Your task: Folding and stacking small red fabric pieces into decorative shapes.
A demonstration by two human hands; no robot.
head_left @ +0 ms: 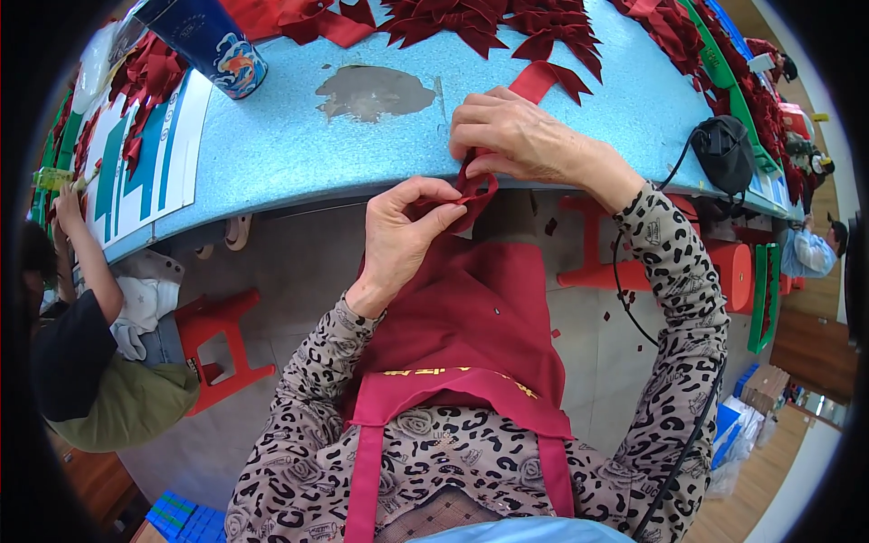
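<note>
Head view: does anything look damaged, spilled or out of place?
Yes. The blue table top has a worn grey patch where the covering is gone, just left of the right hand. Small red scraps litter the floor.

— What sort of place is this?
— A craft workshop: beyond both hands, red ribbon bows heap a long blue worktable; red plastic stools stand below, with co-workers at either side.
</note>
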